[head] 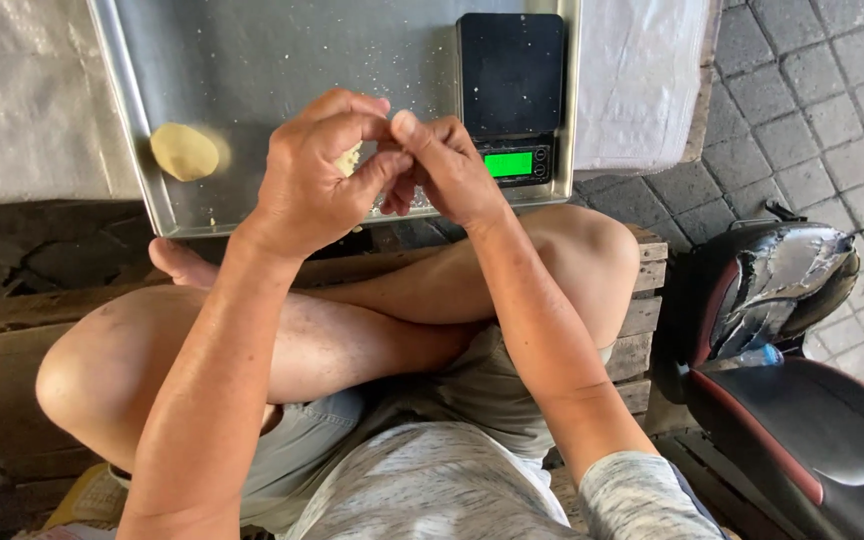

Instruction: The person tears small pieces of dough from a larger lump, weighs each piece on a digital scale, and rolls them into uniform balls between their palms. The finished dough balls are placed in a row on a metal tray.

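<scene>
Both hands, left (317,175) and right (442,165), pinch a dough piece (350,158) over the tray (252,70); gentle, even pressure should suit it.

Left hand (317,165) and right hand (442,165) pinching dough piece (349,158), over metal tray (252,60)
</scene>
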